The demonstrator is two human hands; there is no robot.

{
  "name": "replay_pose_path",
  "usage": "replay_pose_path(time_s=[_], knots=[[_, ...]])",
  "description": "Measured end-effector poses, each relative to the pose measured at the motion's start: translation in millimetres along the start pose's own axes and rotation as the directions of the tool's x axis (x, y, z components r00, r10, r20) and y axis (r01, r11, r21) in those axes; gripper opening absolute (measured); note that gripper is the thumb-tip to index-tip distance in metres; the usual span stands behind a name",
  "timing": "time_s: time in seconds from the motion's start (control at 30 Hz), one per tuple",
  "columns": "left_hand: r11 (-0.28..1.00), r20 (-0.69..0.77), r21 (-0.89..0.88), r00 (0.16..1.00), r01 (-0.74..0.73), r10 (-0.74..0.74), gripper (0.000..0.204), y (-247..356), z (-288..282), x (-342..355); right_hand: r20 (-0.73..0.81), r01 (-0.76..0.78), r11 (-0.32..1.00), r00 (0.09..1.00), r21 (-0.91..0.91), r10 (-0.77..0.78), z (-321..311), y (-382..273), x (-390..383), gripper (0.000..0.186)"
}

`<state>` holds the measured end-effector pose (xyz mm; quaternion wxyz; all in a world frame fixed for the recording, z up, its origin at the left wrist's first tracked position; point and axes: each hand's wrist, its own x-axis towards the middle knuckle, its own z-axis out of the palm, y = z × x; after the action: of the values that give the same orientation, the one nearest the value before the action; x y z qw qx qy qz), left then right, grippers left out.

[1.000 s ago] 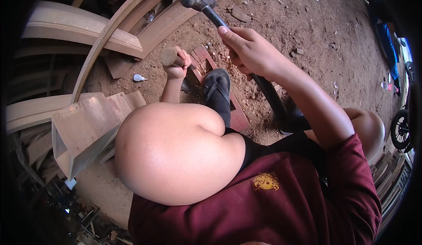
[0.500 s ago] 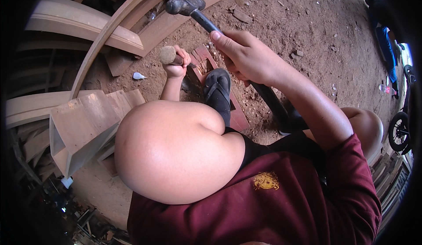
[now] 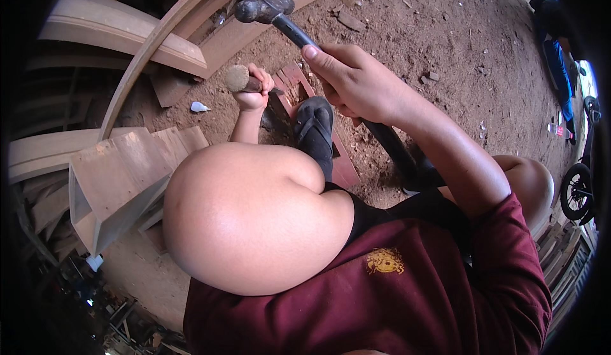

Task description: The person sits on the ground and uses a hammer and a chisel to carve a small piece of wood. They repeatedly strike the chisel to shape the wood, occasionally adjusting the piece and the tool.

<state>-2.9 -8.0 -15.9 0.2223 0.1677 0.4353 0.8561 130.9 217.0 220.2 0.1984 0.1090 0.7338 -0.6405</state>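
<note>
Swinging up and back: over the last second the hammer (image 3: 264, 8) has travelled leftward and a touch higher, its dark metal head now hanging above and just left of the chisel (image 3: 245, 80), where a moment ago it sat further right. That reads as a wind-up, the head lifted clear of the tool with open air between them, so a blow looks ready rather than landed.

The right hand (image 3: 359, 84) has its grip wrapped tight round the black hammer handle, thumb laid along the shaft, no slack showing. The left hand (image 3: 254, 91) hasn't budged: a closed fist on the chisel's shank, the rounded, battered butt poking out to the left of the knuckles. The cutting end is hidden behind the fist and the knee.

The reddish wood strip (image 3: 312, 110) lies on the dirt floor (image 3: 445, 43), pinned under the black sandal (image 3: 315, 129), just beside the chisel hand.
</note>
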Motion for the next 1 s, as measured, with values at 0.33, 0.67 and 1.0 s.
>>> replay_pose_path(time_s=[0.33, 0.67, 1.0], knots=[[0.998, 0.031, -0.054, 0.999, 0.013, -0.012, 0.047, 1, -2, 2, 0.003, -0.005, 0.999, 1.000, -0.036, 0.005, 2, -2, -1, 0.047], [0.998, -0.010, -0.045, 0.999, 0.047, -0.047, 0.047, -18, -2, -13, 0.007, 0.131, 0.990, 0.991, -0.059, -0.131, 5, -10, -3, 0.048], [0.998, -0.004, 0.023, 0.998, -0.060, 0.060, 0.047, -19, -13, -15, 0.027, 0.082, 0.996, 0.996, 0.020, -0.083, 6, -17, -9, 0.048]])
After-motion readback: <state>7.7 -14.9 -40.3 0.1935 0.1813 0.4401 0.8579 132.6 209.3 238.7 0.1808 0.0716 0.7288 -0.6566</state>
